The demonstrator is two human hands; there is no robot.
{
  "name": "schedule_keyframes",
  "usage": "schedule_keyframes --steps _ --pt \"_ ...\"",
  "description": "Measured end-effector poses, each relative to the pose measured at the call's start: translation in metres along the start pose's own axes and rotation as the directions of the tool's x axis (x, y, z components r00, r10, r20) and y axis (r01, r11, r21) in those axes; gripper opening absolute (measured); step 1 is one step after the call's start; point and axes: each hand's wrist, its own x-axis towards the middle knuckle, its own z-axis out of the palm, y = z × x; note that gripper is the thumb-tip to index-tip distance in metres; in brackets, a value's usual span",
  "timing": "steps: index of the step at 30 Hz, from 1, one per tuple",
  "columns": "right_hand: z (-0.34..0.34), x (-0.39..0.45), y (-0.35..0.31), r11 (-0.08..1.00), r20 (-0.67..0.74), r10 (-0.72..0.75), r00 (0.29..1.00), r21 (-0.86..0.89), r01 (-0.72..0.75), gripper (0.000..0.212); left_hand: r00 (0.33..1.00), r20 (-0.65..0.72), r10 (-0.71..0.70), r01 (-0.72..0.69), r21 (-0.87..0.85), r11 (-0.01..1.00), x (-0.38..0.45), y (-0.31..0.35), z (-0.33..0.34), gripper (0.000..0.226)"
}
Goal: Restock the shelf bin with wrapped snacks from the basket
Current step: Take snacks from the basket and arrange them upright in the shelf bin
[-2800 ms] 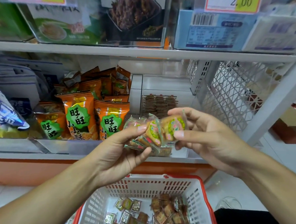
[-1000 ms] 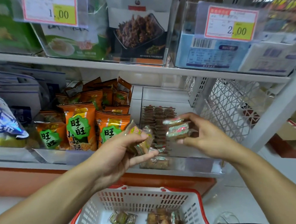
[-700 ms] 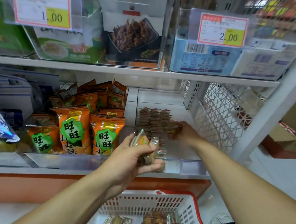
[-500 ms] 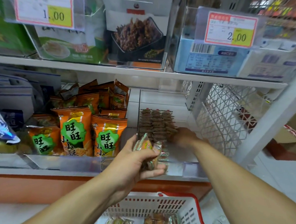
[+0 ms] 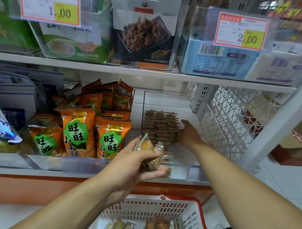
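Small wrapped snacks [image 5: 161, 126] stand in neat rows inside a clear shelf bin [image 5: 193, 173] on the middle shelf. My right hand [image 5: 189, 135] reaches into the bin and lies against the right side of the rows; its fingers are hidden behind the hand. In front of the bin, my left hand [image 5: 133, 166] grips a few wrapped snacks [image 5: 148, 147]. Below, a white basket with a red rim [image 5: 199, 217] holds several more loose snacks [image 5: 161, 226].
Orange snack bags [image 5: 77, 134] fill the bin to the left. A white mesh side panel [image 5: 230, 120] and a slanted shelf post [image 5: 273, 125] close off the right. The upper shelf [image 5: 148, 74] carries clear bins with price tags.
My right hand took two snacks from the bundle in my left hand and carried them deep into the bin, beside the rows. My left hand stayed in front, holding the other snacks.
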Motion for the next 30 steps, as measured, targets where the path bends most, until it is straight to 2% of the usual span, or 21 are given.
schedule_keyframes --steps 3,5,7,9,10,12,15,17,19,22,24,27,30 --pt "-0.006 -0.002 -0.002 1.000 0.000 -0.002 1.000 -0.020 0.002 0.083 1.000 -0.016 0.004 -0.004 -0.030 1.000 -0.005 0.005 -0.004 0.043" --pt "-0.013 -0.011 -0.010 0.990 -0.081 -0.087 0.993 -0.115 0.077 0.077 1.000 -0.016 -0.002 0.001 -0.048 0.999 -0.009 0.007 -0.006 0.045" --pt "-0.021 -0.031 -0.025 0.958 -0.217 -0.272 0.937 -0.156 0.242 0.057 1.000 -0.020 0.006 -0.007 -0.069 0.998 -0.015 0.009 -0.006 0.053" --pt "-0.025 -0.064 -0.050 0.899 -0.277 -0.411 0.868 0.037 0.437 0.025 0.997 -0.047 0.060 -0.064 -0.086 0.994 -0.019 0.012 -0.006 0.053" --pt "-0.026 -0.083 -0.061 0.842 -0.239 -0.454 0.859 0.199 0.501 0.015 0.993 -0.063 0.100 -0.106 -0.096 0.990 -0.021 0.013 -0.007 0.049" --pt "-0.026 -0.120 -0.073 0.723 -0.049 -0.562 0.825 0.456 0.519 0.023 0.985 -0.084 0.151 -0.160 -0.120 0.980 -0.024 0.018 -0.009 0.035" --pt "-0.025 -0.161 -0.069 0.689 0.188 -0.666 0.722 0.524 0.500 0.043 0.993 -0.028 0.111 -0.113 -0.065 0.991 -0.028 0.023 -0.010 0.029" --pt "-0.024 -0.170 -0.062 0.704 0.210 -0.672 0.710 0.479 0.525 0.054 0.999 0.025 0.039 -0.039 -0.006 0.999 -0.032 0.024 -0.008 0.025" --pt "-0.025 -0.173 -0.060 0.727 0.193 -0.639 0.744 0.468 0.503 0.057 0.997 0.071 -0.014 0.012 0.037 0.999 -0.035 0.024 -0.006 0.025" --pt "-0.030 -0.173 -0.061 0.754 0.135 -0.614 0.777 0.389 0.528 0.052 0.989 0.139 -0.044 0.039 0.041 0.998 -0.036 0.028 -0.006 0.042" --pt "-0.033 -0.171 -0.061 0.761 0.097 -0.603 0.792 0.367 0.535 0.041 0.988 0.149 -0.050 0.050 0.006 0.999 -0.036 0.031 -0.007 0.047" --pt "-0.041 -0.169 -0.062 0.757 0.114 -0.571 0.813 0.458 0.467 0.029 0.998 0.040 -0.042 0.042 0.006 0.999 -0.031 0.029 -0.009 0.046" --pt "-0.053 -0.170 -0.063 0.762 0.206 -0.573 0.793 0.491 0.422 0.036 0.996 -0.087 0.019 -0.009 0.108 0.994 -0.026 0.027 -0.010 0.034"
